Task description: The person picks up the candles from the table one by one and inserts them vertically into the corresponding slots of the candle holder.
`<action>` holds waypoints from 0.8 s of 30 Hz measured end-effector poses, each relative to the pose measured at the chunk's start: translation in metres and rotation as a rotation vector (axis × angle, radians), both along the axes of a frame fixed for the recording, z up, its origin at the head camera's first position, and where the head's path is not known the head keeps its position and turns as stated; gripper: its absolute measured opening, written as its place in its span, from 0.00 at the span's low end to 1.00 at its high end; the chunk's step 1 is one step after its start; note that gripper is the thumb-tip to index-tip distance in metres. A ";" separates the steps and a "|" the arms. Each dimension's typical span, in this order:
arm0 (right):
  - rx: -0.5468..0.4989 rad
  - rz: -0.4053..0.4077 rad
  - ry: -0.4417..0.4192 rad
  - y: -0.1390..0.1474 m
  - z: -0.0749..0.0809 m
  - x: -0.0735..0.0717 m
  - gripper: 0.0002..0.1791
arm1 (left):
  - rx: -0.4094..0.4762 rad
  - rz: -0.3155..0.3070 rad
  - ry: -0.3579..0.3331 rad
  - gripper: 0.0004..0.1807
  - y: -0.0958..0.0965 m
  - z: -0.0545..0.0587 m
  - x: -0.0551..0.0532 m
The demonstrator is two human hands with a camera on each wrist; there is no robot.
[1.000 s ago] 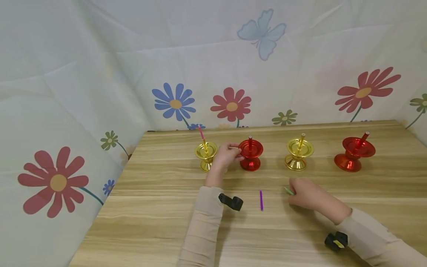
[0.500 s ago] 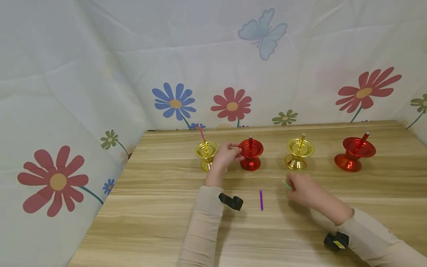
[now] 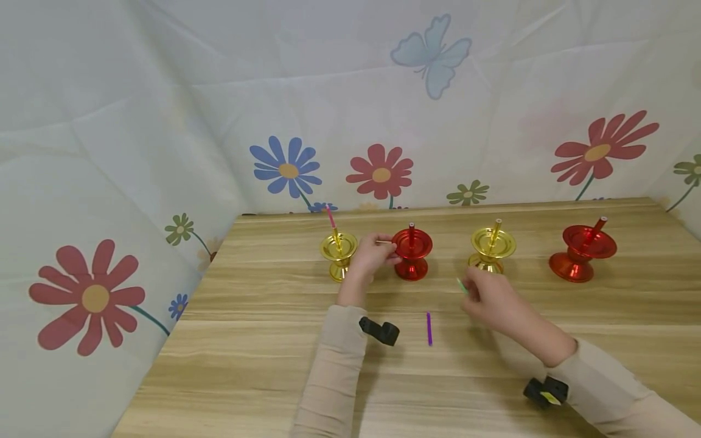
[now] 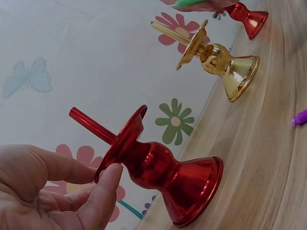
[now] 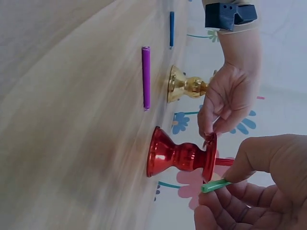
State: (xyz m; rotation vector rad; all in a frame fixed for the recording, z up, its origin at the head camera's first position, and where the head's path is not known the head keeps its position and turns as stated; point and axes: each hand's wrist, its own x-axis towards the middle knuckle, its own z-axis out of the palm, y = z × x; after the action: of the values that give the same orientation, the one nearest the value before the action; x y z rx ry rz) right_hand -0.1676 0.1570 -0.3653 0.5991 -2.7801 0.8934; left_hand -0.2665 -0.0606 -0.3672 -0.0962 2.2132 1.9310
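Observation:
My left hand (image 3: pixel 371 255) pinches the left side of the dish rim on a shiny red candle holder (image 3: pixel 412 267). In the left wrist view, thumb and fingers meet at that rim, and the holder's thin tube (image 4: pixel 93 125) has nothing in its top. A short green candle (image 5: pixel 216 185) is pinched between the thumb and fingers of my right hand (image 3: pixel 495 301). Its free end points up and left in the head view, in front of a gold candle holder (image 3: pixel 493 243) whose base the hand partly covers. A purple candle (image 3: pixel 429 328) lies on the table between my forearms.
At the left stands another gold candle holder (image 3: pixel 331 246) with a pink candle (image 3: pixel 330 217) in its tube. A second red holder (image 3: pixel 588 242) stands far right. The right wrist view shows a blue candle (image 5: pixel 171 29) on the wooden table (image 3: pixel 246 365). A flowered cloth (image 3: pixel 328 109) hangs behind.
My right hand has risen from the table and moved up and slightly left with the green candle. My left hand keeps its place on the red holder's rim.

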 end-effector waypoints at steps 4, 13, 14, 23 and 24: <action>-0.018 -0.001 0.080 -0.003 0.003 -0.003 0.09 | -0.001 -0.002 0.000 0.16 0.000 0.000 0.001; -0.034 -0.049 0.080 -0.012 0.010 -0.004 0.08 | -0.016 -0.005 0.001 0.16 0.000 0.001 0.002; -0.038 -0.051 0.077 -0.013 0.011 -0.004 0.08 | -0.019 -0.006 0.002 0.16 0.000 0.001 0.002; -0.090 -0.059 0.126 -0.018 0.014 -0.008 0.08 | -0.011 -0.007 0.011 0.16 0.001 0.000 0.001; -0.098 -0.058 0.133 -0.018 0.014 -0.009 0.09 | -0.011 -0.007 0.012 0.16 0.001 0.000 0.001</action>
State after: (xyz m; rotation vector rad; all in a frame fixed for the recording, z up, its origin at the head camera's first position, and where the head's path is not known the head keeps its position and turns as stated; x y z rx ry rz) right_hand -0.1769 0.1385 -0.3508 0.5389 -2.6047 0.9357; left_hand -0.2655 -0.0599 -0.3673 -0.0791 2.2284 1.9210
